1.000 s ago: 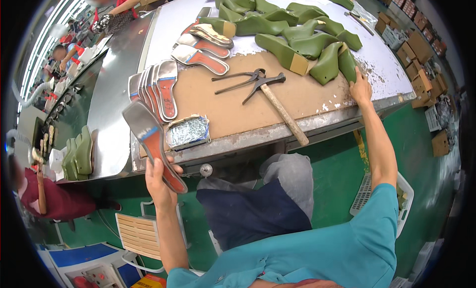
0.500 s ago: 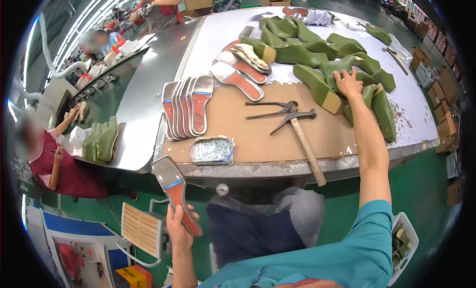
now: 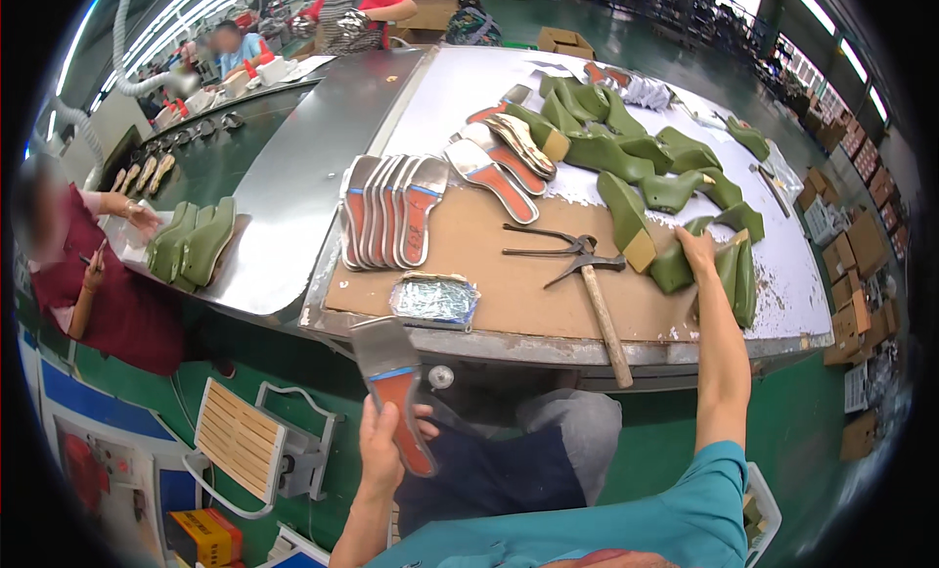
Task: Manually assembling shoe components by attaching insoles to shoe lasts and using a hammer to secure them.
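Note:
My left hand (image 3: 389, 439) is closed around the lower end of a shoe insole (image 3: 398, 387), orange-red and silver with a blue stripe, held upright in front of the table edge. My right hand (image 3: 696, 250) reaches over the near right of the table, its fingers bent over a green shoe last (image 3: 671, 269). That last lies at the near side of a pile of green shoe lasts (image 3: 606, 155). Another green last with a tan heel end (image 3: 623, 208) is just left of my right hand. Part of the gripped last is hidden by the hand.
Pincers (image 3: 577, 247) and a wooden-handled hammer (image 3: 604, 323) lie on brown board. Left of them are a row of insoles (image 3: 396, 206) and a plastic-wrapped block (image 3: 435, 300). A co-worker in maroon (image 3: 103, 265) stands at left by more lasts (image 3: 201, 243). A slatted chair (image 3: 240, 436) is below.
My right hand has come nearer, from the middle of the lasts to one by the near edge. The insole in my left hand has shifted right. The whole view has also shifted.

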A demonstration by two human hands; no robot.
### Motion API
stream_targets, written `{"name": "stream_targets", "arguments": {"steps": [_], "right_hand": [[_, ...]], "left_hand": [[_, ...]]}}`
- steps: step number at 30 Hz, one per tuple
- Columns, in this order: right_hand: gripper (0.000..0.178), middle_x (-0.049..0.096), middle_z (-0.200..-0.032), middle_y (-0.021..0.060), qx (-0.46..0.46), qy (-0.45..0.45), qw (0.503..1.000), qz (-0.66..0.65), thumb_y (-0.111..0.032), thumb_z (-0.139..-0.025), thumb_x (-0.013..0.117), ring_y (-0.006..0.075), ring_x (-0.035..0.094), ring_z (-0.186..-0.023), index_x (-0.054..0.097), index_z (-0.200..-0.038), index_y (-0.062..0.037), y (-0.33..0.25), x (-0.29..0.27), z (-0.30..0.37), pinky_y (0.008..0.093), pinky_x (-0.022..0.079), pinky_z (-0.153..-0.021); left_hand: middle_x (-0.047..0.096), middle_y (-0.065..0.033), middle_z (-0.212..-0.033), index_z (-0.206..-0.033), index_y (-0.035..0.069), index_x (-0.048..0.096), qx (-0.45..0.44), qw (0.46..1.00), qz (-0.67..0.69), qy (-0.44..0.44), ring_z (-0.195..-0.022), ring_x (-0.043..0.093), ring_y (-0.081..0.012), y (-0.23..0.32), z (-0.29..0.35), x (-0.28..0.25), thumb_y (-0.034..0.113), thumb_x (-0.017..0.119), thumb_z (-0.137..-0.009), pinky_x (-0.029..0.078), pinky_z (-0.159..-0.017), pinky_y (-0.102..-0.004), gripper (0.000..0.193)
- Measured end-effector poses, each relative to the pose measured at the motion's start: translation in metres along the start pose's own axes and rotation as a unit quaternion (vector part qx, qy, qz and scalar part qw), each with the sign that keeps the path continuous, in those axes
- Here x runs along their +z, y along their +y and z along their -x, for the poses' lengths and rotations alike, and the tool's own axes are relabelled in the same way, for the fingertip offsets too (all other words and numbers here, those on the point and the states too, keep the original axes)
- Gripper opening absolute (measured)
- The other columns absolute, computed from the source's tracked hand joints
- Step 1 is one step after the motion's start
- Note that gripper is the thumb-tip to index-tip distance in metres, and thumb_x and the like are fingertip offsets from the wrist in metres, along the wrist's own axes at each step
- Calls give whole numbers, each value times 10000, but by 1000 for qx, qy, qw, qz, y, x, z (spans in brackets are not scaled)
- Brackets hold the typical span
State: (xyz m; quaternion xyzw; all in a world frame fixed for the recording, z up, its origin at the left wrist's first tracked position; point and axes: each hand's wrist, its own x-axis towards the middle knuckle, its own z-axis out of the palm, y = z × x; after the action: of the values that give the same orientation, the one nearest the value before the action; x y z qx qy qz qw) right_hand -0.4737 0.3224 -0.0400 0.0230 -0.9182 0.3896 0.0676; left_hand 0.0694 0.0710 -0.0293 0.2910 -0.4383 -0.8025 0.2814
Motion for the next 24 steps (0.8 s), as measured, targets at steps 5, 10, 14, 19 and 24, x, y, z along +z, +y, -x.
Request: {"name": "stream_targets", "arguments": {"steps": [5, 10, 14, 19, 24], "right_hand": [[474, 598, -750, 76, 118, -141, 897, -403, -382, -732, 614, 208, 600, -673, 599, -1033, -16, -28, -41, 50, 329, 498, -598], [610, 610, -941, 104, -56, -224, 888, -398, -456, -784, 648, 181, 617, -709, 531, -1213, -39, -163, -68, 181, 308, 519, -603], [612, 605, -1106, 191, -477, -115, 869, -63, -343, -762, 722, 323, 619, -983, 514, -1266, -65, -233, -36, 286, 397, 499, -837], [473, 568, -1097, 179, -419, -373, 790, -247, -218, -853, 668, 277, 612, -891, 497, -1245, -15, -217, 9, 379, 347, 493, -785], [864, 430, -1315, 181, -174, -628, 678, -340, -365, -817, 714, 242, 367, -1275, 214, -1405, 24, -149, 43, 420, 376, 300, -1061]], "left_hand": [[566, -212, -1132, -1269, 65, 295, -6, 996, 24, -81, -799, 660, -267, 4, -3, -1, 281, 434, -978, 541, -709, -363, 388], [503, -188, -1236, -1285, 73, 274, 20, 989, 65, -129, -940, 636, -284, 12, -29, 35, 340, 434, -978, 523, -785, -383, 438], [499, -139, -1263, -1373, 55, 323, 10, 958, 173, -226, -1078, 558, -289, 21, -50, 75, 518, 427, -943, 472, -884, -439, 641], [582, -71, -1051, -1140, 58, 525, 6, 958, 267, -107, -841, 612, -210, 20, -42, 16, 639, 458, -860, 533, -735, -388, 648], [597, -62, -979, -1080, 34, 553, -4, 938, 346, -28, -746, 608, -199, 22, -21, 16, 611, 442, -871, 538, -673, -346, 624]]}}
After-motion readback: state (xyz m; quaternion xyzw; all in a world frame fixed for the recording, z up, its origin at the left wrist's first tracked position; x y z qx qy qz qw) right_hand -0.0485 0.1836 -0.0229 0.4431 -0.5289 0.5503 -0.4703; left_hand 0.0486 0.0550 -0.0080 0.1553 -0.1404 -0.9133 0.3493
